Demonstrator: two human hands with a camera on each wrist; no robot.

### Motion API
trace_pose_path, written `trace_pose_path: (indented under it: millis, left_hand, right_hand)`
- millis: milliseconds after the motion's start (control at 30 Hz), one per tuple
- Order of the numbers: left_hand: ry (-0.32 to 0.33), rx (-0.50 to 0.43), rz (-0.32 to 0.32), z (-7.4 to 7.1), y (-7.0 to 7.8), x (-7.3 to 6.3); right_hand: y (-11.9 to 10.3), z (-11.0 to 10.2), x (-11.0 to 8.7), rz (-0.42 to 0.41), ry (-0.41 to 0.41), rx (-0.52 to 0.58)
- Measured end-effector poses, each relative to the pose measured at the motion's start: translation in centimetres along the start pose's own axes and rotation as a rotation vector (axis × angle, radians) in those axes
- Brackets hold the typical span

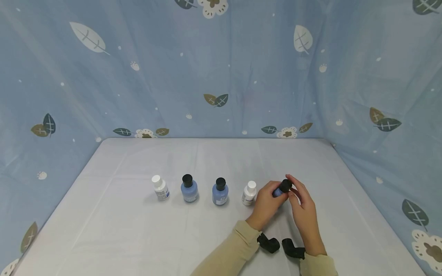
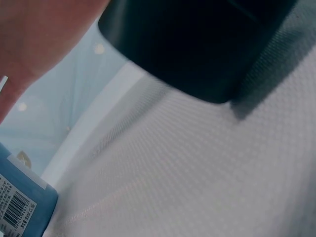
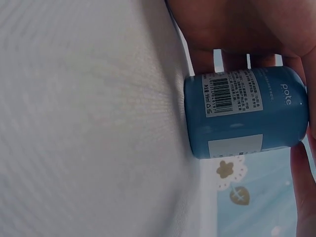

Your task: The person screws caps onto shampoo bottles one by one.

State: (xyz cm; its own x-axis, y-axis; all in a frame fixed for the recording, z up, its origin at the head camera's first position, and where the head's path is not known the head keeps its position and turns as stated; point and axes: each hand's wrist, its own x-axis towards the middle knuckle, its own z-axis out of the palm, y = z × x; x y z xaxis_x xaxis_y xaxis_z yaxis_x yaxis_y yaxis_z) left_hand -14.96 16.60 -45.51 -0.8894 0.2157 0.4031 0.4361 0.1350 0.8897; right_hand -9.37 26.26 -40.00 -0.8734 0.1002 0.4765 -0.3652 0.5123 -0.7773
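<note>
My left hand (image 1: 266, 202) grips a small blue bottle (image 3: 242, 118) by its body, right of the row of bottles. In the right wrist view the bottle shows a barcode label, with fingers behind it. Its base is close to the table; whether it touches is hard to tell. My right hand (image 1: 305, 214) has thumb and forefinger at the black cap (image 1: 285, 185), pinching it from the right. Some fingers are hidden behind the bottle and cap. In the left wrist view the bottle's labelled lower part (image 2: 29, 202) appears at the lower left.
Left of my hands, a white bottle (image 1: 249, 193), two blue bottles with black caps (image 1: 220, 191) (image 1: 189, 189) and another white bottle (image 1: 160, 188) stand in a row. They stand on a white-covered table (image 1: 121, 230). A blue patterned curtain (image 1: 172, 84) surrounds it. Black wrist devices (image 1: 268, 243) sit at both wrists.
</note>
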Motion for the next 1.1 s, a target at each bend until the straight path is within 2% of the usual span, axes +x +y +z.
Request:
trace_pose_path:
  millis: [200, 300, 467, 700, 933, 1100]
  left_hand:
    - [0.0, -0.009, 0.004, 0.0, -0.1, -0.2]
    - [-0.001, -0.014, 0.003, 0.0, -0.2, -0.2]
    - [-0.002, -0.022, 0.001, 0.0, -0.1, -0.1]
    - [-0.005, -0.004, -0.002, 0.0, 0.0, -0.1]
    - [-0.002, -0.012, -0.011, -0.1, 0.1, -0.1]
    - [-0.004, -0.018, -0.018, -0.1, 0.1, 0.0]
  right_hand:
    - [-1.2, 0.1, -0.4, 0.087, 0.007, -0.09]
    - [-1.1, 0.1, -0.5, 0.096, 0.027, -0.096]
    - [-1.1, 0.1, -0.3, 0.064, 0.051, -0.059]
    - [-1.0, 0.1, -0.4, 0.082, 0.073, -0.079]
    - [-1.2, 0.2, -0.2, 0.039, 0.101, -0.088]
    - [0.4, 0.3, -0.1, -0.001, 0.112, -0.083]
